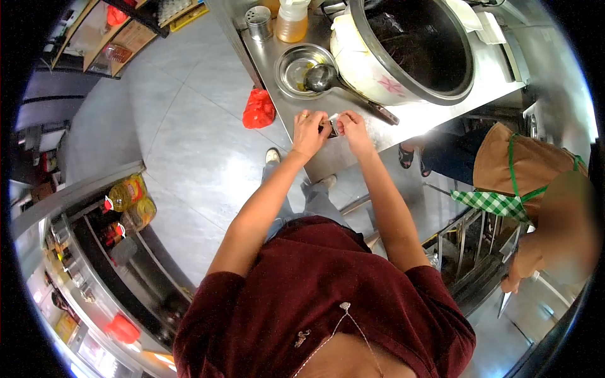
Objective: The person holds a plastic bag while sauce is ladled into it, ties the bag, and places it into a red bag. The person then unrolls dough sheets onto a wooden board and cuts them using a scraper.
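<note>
Nearest to us is our maroon top (315,264), with a thin necklace (345,307) at the neckline. Our forearms reach forward, and our two hands meet above the near edge of the metal counter (378,135). Our left hand (309,133) grips a small dark-and-white item (333,128) in its fingers, and our right hand (353,131) pinches the item's other side between thumb and fingertips; we cannot tell exactly what it is. It sits between the hands, just short of the metal bowl (283,76).

In that bowl, which holds a little yellowish matter, rests the head of a ladle (321,77), its handle slanting rightward over the counter in front of a large pot (353,66). The pot is pale with a pink flower, has a wide dark rim, and looks dark inside. Beyond the bowl we see a bottle of amber liquid (292,28) and, to its left, a perforated metal canister (258,24). A red bag (259,109) shows beside the counter's left edge.

Farther left, yellow oil bottles (128,193) stand near a shelving unit; well off to the right, another person (523,170) wears brown with green straps.
</note>
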Available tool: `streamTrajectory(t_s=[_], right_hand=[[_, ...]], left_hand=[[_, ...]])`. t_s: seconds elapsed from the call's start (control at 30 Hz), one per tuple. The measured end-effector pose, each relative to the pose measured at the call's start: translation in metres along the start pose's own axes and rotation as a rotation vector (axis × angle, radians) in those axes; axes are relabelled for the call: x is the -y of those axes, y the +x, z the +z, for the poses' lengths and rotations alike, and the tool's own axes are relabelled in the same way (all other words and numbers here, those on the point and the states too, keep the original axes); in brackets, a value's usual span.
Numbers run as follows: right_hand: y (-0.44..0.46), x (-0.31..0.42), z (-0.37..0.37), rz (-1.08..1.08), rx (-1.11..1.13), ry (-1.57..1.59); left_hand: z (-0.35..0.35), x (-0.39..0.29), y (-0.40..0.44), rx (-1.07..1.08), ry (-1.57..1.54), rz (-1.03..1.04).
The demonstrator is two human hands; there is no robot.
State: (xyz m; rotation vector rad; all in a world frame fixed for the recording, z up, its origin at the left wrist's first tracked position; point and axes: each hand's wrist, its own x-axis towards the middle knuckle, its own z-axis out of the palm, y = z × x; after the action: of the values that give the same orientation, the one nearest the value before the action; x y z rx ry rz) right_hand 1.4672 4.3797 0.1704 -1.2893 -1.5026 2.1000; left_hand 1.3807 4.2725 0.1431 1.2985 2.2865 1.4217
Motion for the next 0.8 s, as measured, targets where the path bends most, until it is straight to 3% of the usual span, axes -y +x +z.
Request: streamTrajectory(t_s=[0.1, 0.2, 0.4, 0.5, 0.6, 0.8], right_hand=[[0.004, -0.009, -0.005, 0.004, 0.022, 0.085], [-0.001, -0.003, -0.005, 0.036, -0.103, 0.402], [-0.012, 0.007, 0.002, -0.012, -0.077, 0.389], [-0.026, 0.029, 0.022, 0.115, 0.124, 0.52], [-0.024, 0.023, 0.026, 0.218, 0.076, 0.481], [-0.05, 0.046, 0.041, 0.188, -0.068, 0.474]], left_hand=[[0.003, 0.002, -0.004, -0.043, 0.111, 0.066], [-0.004, -0.003, -0.006, -0.052, 0.182, 0.071], [-0.013, -0.006, -0.013, -0.008, 0.173, 0.051], [-0.009, -0.005, -0.016, -0.08, 0.108, 0.027], [-0.008, -0.006, -0.018, -0.104, 0.102, 0.051], [-0.024, -0.01, -0.014, -0.093, 0.062, 0.154]])
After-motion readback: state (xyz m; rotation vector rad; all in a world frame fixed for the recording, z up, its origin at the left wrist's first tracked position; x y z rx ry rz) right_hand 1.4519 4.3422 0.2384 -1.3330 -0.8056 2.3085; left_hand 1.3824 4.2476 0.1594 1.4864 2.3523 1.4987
